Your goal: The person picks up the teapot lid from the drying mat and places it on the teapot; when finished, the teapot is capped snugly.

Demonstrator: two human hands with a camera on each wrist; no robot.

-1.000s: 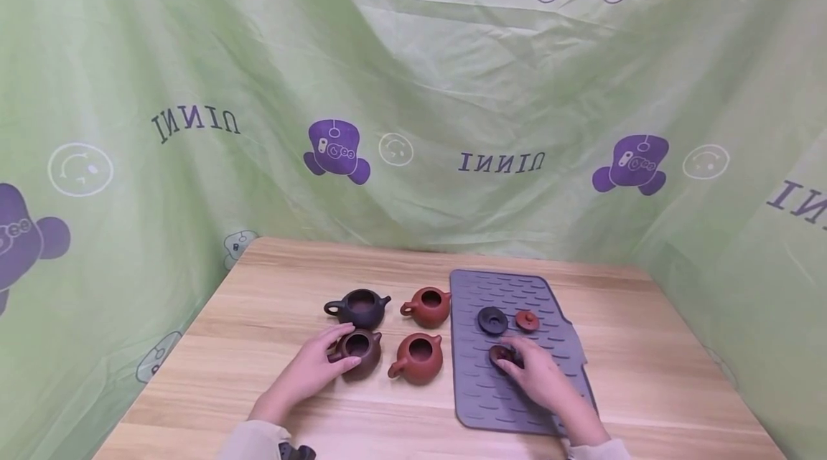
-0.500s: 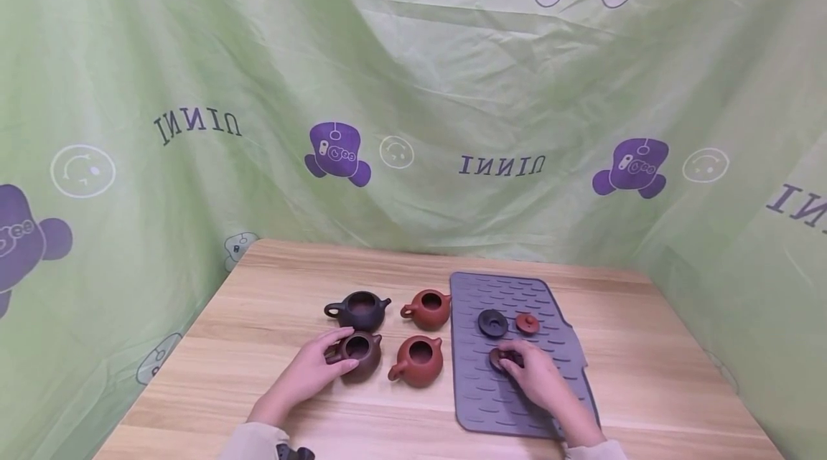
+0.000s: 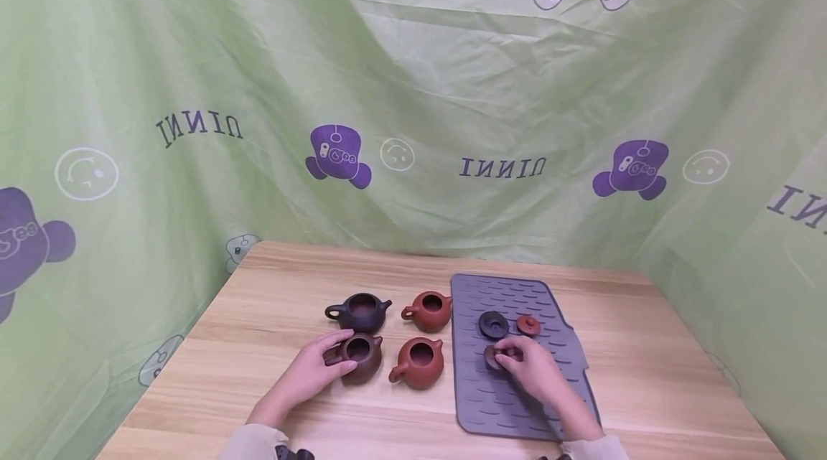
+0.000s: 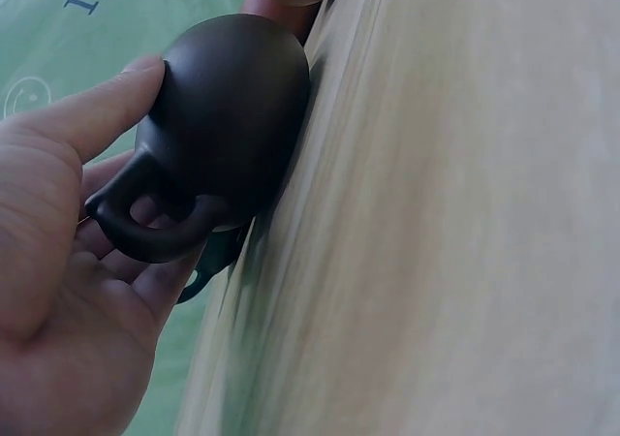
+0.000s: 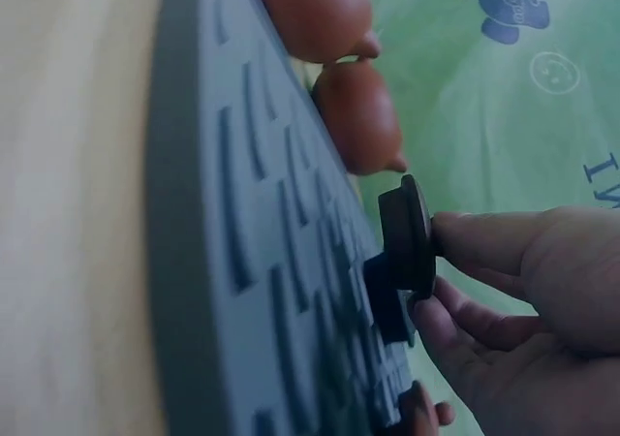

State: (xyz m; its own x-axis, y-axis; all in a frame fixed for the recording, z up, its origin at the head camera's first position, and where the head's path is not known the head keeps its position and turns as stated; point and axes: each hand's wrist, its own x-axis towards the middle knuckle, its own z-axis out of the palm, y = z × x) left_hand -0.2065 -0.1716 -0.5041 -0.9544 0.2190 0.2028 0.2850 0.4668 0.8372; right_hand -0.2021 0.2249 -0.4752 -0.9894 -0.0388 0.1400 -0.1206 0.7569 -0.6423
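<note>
Left hand [image 3: 311, 372] holds brown teapot [image 3: 368, 369] on wooden surface [image 3: 284, 270]; right hand [image 3: 538, 372] pinches brown lid [image 5: 407, 237] over grey mat [image 3: 478, 402], near black lid [image 3: 494, 326] and red lid [image 3: 528, 326].

Brown teapot [image 3: 368, 368] partly behind left hand [image 3: 313, 367]

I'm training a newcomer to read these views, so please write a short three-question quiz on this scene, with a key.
1. Multiple choice: What does the right hand pinch?
A) a red, rounded teapot
B) a round, dark brown, clay-like lid
C) a black teapot's handle

2. True or false: The small, round, red, clay-like lid lies on the flat, ribbed, grey, rubbery mat.

3. Short answer: What does the left hand hold?

Key: 1. B. 2. True. 3. The rounded, dark brown, clay-like teapot.
</note>
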